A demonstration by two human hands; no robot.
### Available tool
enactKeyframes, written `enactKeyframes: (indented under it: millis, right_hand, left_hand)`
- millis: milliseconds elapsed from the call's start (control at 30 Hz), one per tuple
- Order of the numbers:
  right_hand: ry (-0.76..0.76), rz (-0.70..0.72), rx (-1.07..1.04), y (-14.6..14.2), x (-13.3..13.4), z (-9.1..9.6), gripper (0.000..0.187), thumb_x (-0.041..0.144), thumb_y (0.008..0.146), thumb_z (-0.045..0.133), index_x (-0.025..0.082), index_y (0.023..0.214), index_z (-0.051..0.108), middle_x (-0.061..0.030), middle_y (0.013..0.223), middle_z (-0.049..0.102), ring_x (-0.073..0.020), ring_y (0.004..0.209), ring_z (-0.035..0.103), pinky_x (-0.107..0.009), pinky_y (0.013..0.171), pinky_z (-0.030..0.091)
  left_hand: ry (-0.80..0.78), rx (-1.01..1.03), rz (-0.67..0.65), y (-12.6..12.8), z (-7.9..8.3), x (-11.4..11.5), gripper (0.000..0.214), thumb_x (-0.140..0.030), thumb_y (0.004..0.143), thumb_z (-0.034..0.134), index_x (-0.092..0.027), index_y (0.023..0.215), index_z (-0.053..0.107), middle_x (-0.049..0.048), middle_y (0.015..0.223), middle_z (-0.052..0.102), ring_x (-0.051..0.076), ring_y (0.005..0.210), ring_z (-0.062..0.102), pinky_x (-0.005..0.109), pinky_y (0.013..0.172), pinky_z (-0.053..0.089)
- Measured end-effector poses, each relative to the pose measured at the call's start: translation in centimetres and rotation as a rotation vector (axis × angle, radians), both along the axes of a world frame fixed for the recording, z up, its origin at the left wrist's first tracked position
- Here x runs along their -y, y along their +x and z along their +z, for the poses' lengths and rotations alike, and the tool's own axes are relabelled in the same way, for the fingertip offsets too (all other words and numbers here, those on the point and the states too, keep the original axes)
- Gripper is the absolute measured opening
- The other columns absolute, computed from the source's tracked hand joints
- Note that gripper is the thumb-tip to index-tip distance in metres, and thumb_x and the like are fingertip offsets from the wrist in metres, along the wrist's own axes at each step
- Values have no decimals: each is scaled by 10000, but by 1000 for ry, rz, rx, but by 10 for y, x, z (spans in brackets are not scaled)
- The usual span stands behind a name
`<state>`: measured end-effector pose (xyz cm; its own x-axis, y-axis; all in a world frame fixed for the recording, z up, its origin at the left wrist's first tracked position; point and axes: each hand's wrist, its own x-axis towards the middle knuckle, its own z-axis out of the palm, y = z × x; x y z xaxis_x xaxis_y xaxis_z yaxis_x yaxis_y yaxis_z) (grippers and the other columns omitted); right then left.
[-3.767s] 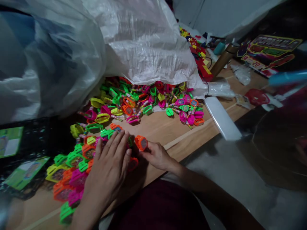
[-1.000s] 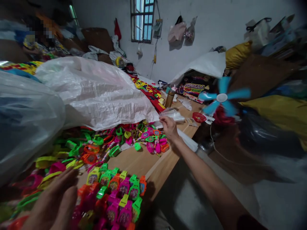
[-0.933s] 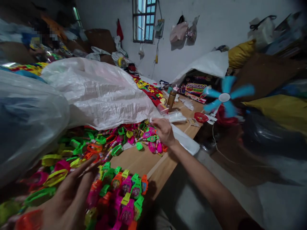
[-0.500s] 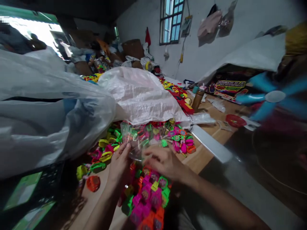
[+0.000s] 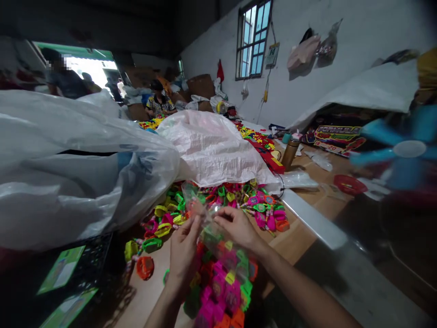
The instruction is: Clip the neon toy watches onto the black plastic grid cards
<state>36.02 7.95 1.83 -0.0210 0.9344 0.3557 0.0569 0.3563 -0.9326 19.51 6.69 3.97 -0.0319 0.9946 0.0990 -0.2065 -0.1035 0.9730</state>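
The clear plastic bag (image 5: 205, 232) is up between both hands, right over the heap of neon toy watches (image 5: 221, 287) on the table; its upper end rises toward the sack, its lower part hangs against the heap; I read the left hand (image 5: 182, 259) as pinching the film between thumb and fingers; the right hand (image 5: 237, 230) is curled onto it from the other side, so both are closed on the bag, neither released; my judgement from here: the step in hand is handling this bag over the watches, and the next move calls for keeping the film spread and its opening free of the heap; I cannot tell whether any watches are inside, since the film blurs whatever lies behind it; the bag's opening is hard to make out, and the bottom of the frame cuts off the heap; one orange toy watch (image 5: 145, 268) lies apart on the wooden table (image 5: 146, 305), left of the hands; a looser spread of watches (image 5: 262, 205) sits beyond, along the white woven sack (image 5: 215, 150); farther off stand a metal flask (image 5: 290, 154) and a blurred blue fan (image 5: 409, 148); a seated co-worker (image 5: 159, 98) is well away, hands too small to follow.
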Motion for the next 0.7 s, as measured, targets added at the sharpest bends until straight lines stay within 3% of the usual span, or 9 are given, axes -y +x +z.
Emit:
enactKeyframes:
  millis: [100, 267, 400, 500, 567, 700]
  right_hand:
    - [27, -61, 38, -2, 1, 5, 108, 282, 809, 740, 174, 804, 744, -8, 766, 715, -164, 734, 631, -274, 697, 477]
    - [120, -121, 138, -14, 9, 15, 200, 261, 774, 800, 185, 671, 646, 30, 677, 614, -133, 660, 547, -240, 615, 400]
    - [165, 82, 195, -16, 9, 13, 280, 400, 834, 788, 191, 710, 650, 5, 741, 630, -159, 730, 580, -257, 659, 428]
    - [130, 33, 32, 0, -9, 7, 412, 601, 874, 712, 215, 1019, 714, -75, 996, 707, -238, 975, 658, -332, 835, 520]
    - [48, -58, -112, 11, -25, 2, 601, 686, 808, 743, 236, 1199, 668, -129, 1194, 692, -286, 1160, 642, -396, 953, 527]
    - [-212, 190, -292, 9, -34, -7, 877, 753, 631, 845, 257, 1315, 611, -178, 1315, 664, -348, 1227, 644, -487, 1005, 524]
  left_hand:
    - [4, -11, 20, -1, 3, 3, 525, -567, 697, 852, -149, 1007, 783, 56, 939, 791, 223, 910, 702, 294, 828, 528]
    - [31, 76, -6, 3, -1, 8, 525, -507, 734, 850, -198, 1144, 739, 58, 1139, 776, 211, 1063, 697, 299, 960, 514]
    - [11, 159, -29, -4, 4, 8, 474, -513, 724, 850, -174, 1043, 767, 80, 1069, 789, 244, 1072, 704, 332, 971, 523]
    - [2, 220, -81, -15, 29, 11, 428, -543, 765, 795, -187, 1003, 780, 111, 1132, 782, 288, 1123, 705, 396, 997, 537]
    - [-12, 304, -222, -20, 52, 17, 438, -569, 778, 765, -185, 987, 791, 134, 1184, 768, 329, 1178, 690, 455, 1045, 525]
    - [21, 512, -522, -29, 87, 31, 444, -599, 822, 711, -203, 1004, 796, 120, 1326, 714, 370, 1326, 603, 537, 1169, 425]
